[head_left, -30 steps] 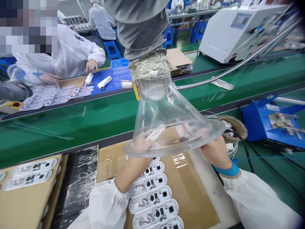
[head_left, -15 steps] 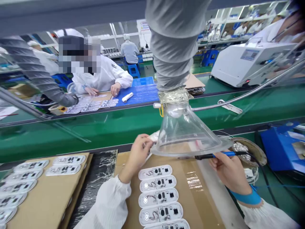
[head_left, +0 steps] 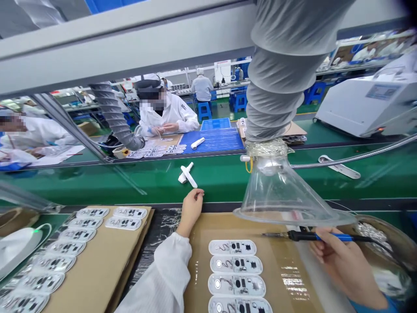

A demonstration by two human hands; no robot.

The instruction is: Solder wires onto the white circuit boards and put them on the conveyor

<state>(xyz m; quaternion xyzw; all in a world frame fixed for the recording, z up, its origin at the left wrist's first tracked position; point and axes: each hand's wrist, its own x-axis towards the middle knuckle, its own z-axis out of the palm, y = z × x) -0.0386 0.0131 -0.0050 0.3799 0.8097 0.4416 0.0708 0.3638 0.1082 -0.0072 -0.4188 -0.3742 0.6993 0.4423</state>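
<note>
Lying at 6 o'clock, nearest the wearer, white housings with circuit boards (head_left: 236,264) form a column on a cardboard sheet (head_left: 202,282). At 4 o'clock, the right hand (head_left: 347,261) holds a soldering iron (head_left: 308,236) by its blue-and-black handle, tip pointing to 9 o'clock. The tip appears to be above the cardboard; contact cannot be told. At 7 o'clock, the left hand (head_left: 191,208) is loosely curled, fingertips narrow, with no item seen between them. Just beyond it, towards 12 o'clock, two crossed white casings (head_left: 187,175) lie on the green worktop (head_left: 221,176); whether the fingertips touch them cannot be told.

Advisable practice: handle the casings at their ends with light fingertips, separating the upper from the lower without scraping. Hold the iron level and its hot tip clear of the left hand, wires and boards. For any soldering, work beneath the clear extraction cone (head_left: 280,195) at 4 o'clock. Farther off, at 11 o'clock, sits a co-worker (head_left: 177,113).
</note>
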